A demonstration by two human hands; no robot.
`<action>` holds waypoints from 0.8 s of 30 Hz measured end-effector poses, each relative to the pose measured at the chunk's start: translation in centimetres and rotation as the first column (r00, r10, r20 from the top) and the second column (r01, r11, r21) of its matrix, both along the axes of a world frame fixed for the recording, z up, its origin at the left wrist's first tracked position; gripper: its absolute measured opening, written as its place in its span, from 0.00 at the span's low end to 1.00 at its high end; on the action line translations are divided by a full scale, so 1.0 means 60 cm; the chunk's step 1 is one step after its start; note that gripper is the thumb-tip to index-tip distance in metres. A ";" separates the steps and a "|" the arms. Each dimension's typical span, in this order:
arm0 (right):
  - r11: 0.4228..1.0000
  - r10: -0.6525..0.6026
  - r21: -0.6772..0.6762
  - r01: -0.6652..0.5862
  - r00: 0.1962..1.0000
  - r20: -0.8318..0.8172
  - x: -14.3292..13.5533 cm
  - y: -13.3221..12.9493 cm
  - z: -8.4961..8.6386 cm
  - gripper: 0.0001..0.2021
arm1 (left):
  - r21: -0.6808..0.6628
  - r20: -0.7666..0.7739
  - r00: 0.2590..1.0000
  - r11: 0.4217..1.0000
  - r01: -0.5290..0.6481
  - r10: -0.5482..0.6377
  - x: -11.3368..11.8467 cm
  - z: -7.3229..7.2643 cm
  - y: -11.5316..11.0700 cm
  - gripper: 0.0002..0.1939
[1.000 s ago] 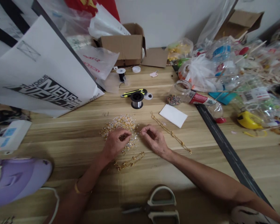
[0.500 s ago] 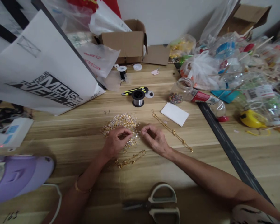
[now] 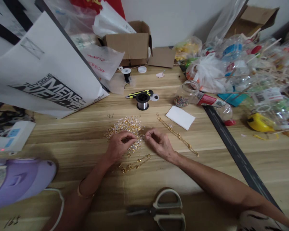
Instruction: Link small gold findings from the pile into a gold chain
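A pile of small gold and silver beads [image 3: 126, 125] lies on the wooden table. My left hand [image 3: 120, 144] is at its near edge, thumb and fingertips pinched together on something too small to make out. Just right of the pile, my right hand [image 3: 161, 144] is closed in a pinch too, and what it holds is hidden or too tiny to see. A small gap separates the two sets of fingertips. One gold chain [image 3: 136, 164] rests below the hands; a longer gold chain [image 3: 179, 137] stretches diagonally to the right of my right hand.
Scissors [image 3: 168, 208] lie near the front. Behind the pile are a wire spool [image 3: 142, 101], a cutter [image 3: 137, 93], a white pad [image 3: 180, 117] and a bead jar [image 3: 184, 94]. Plastic bottles crowd the right; a purple appliance [image 3: 26, 179] and white bag [image 3: 45, 70] stand left.
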State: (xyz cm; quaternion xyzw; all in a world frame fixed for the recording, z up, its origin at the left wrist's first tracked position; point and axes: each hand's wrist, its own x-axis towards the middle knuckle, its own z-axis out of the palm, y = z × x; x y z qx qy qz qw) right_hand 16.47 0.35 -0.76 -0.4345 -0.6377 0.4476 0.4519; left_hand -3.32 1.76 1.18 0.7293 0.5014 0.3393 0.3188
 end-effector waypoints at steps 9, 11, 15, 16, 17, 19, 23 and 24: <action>1.000 -0.005 0.020 0.005 1.000 -0.007 0.000 0.001 -0.003 0.05 | 0.089 -0.066 0.996 0.994 0.059 -0.053 -0.002 0.008 0.004 0.06; 1.000 -0.009 0.020 0.010 1.000 -0.010 0.000 0.001 -0.004 0.05 | 0.111 -0.063 0.994 0.989 0.097 -0.091 -0.001 0.013 0.004 0.06; 0.999 -0.011 0.033 0.011 1.000 -0.015 0.001 0.001 -0.006 0.06 | 0.027 0.002 0.996 0.996 0.090 -0.090 0.006 0.019 -0.003 0.06; 0.999 -0.010 0.041 0.011 1.000 -0.014 0.001 0.001 -0.006 0.06 | -0.030 0.046 0.997 0.997 0.070 -0.068 0.008 0.020 -0.005 0.05; 0.999 -0.010 0.053 0.011 1.000 -0.011 0.001 0.000 -0.005 0.06 | -0.098 0.103 0.994 0.994 0.046 -0.036 0.010 0.020 -0.007 0.05; 0.996 -0.007 0.088 0.007 1.000 0.003 0.000 -0.002 -0.003 0.06 | -0.237 0.217 0.975 0.972 0.011 0.042 0.013 0.017 -0.009 0.06; 0.981 0.006 0.194 -0.019 0.998 0.063 -0.001 -0.007 0.005 0.05 | -0.386 0.341 0.930 0.922 0.006 0.136 0.015 0.013 -0.007 0.07; 0.974 0.006 0.225 -0.023 0.997 0.078 -0.001 -0.007 0.007 0.05 | -0.402 0.354 0.924 0.916 0.011 0.144 0.015 0.013 -0.007 0.07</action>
